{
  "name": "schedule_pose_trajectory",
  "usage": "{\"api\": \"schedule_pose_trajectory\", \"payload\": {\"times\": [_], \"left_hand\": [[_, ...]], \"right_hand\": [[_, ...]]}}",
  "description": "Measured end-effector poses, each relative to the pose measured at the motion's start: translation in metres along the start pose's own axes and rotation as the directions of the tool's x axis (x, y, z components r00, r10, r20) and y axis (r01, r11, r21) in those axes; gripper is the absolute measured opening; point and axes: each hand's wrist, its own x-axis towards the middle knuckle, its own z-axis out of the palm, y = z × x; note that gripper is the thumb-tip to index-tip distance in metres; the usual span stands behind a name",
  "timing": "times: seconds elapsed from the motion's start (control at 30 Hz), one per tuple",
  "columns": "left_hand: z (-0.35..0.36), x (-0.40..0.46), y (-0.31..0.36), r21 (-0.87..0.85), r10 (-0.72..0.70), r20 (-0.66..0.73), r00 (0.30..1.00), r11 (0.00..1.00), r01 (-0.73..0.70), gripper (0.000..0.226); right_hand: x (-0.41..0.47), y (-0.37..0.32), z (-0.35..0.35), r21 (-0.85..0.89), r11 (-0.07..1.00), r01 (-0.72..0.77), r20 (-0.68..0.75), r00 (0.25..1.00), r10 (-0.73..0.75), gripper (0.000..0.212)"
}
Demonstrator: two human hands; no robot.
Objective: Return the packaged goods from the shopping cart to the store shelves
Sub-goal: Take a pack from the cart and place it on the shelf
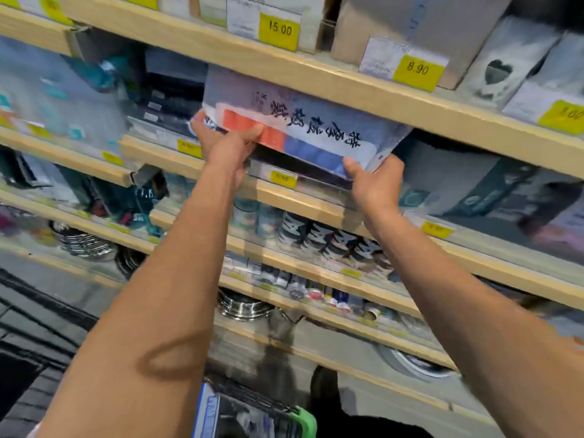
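Left hand [226,147] fingers curled on package [294,128] left edge; right hand [376,181] pinches lower right corner. Arms stretched up; package tilted at shelf [316,74] opening, under board.

Tiered wooden store shelves [316,74] with yellow price tags [278,31].

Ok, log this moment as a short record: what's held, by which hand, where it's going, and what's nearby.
item: flat pack with orange and blue blocks and black script
left hand: grips the pack's left corner
right hand: grips the pack's lower right corner
position: pack tilted, at the gap under the shelf board
nearby: yellow price tags, 15.00 and 8.90
cart: green edge at bottom of view
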Motion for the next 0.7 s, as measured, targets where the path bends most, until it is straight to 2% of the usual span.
{"api": "schedule_pose_trajectory", "payload": {"times": [0.07,0.13,0.17,0.23,0.3,0.33,0.37,0.43,0.53,0.57,0.63,0.7], "left_hand": [[0.007,0.015,-0.003,0.168,0.070,-0.047,0.996,0.984,-0.061,0.082],[0.014,0.031,-0.006,0.467,0.155,-0.070,0.985,0.878,-0.104,0.085],[0.017,0.032,-0.006,0.654,0.175,-0.051,0.983,0.750,-0.100,0.078],[0.017,0.037,-0.013,0.930,0.205,0.029,0.978,0.354,-0.102,0.056],[0.018,0.040,-0.021,0.989,0.191,0.145,0.971,-0.004,-0.148,0.045],[0.020,0.042,-0.025,0.976,0.180,0.189,0.965,-0.139,-0.165,0.043],[0.022,0.043,-0.026,0.960,0.176,0.205,0.963,-0.228,-0.163,0.043],[0.025,0.050,-0.026,0.947,0.164,0.200,0.966,-0.284,-0.148,0.041],[0.027,0.064,-0.024,0.963,0.182,0.183,0.966,-0.229,-0.139,0.044],[0.029,0.068,-0.023,0.957,0.173,0.198,0.965,-0.248,-0.152,0.046],[0.035,0.074,-0.022,0.921,0.158,0.261,0.952,-0.338,-0.196,0.047],[0.043,0.079,-0.021,0.894,0.158,0.278,0.947,-0.404,-0.195,0.042]], "right_hand": [[0.020,0.003,0.004,-0.053,0.996,-0.078,-0.014,0.997,0.078,0.033],[0.039,0.011,0.006,-0.108,0.988,-0.109,-0.028,0.994,0.107,0.038],[0.045,0.015,0.005,-0.176,0.977,-0.119,-0.030,0.993,0.115,0.042],[0.050,0.023,0.003,-0.365,0.926,-0.102,-0.014,0.994,0.105,0.043],[0.050,0.028,0.001,-0.500,0.863,-0.066,0.010,0.997,0.082,0.039],[0.048,0.027,0.001,-0.544,0.837,-0.056,0.013,0.997,0.075,0.035],[0.044,0.026,0.001,-0.582,0.812,-0.044,0.014,0.998,0.064,0.032],[0.036,0.022,0.001,-0.614,0.789,0.003,0.022,1.000,0.013,0.026],[0.023,0.025,0.005,-0.614,0.787,0.060,-0.011,0.996,-0.084,0.008],[0.019,0.025,0.008,-0.603,0.795,0.073,-0.011,0.995,-0.099,0.006],[0.017,0.023,0.017,-0.576,0.807,0.129,0.061,0.991,-0.115,0.015],[0.027,0.016,0.027,-0.566,0.795,0.220,0.201,0.972,-0.125,0.025]]}}
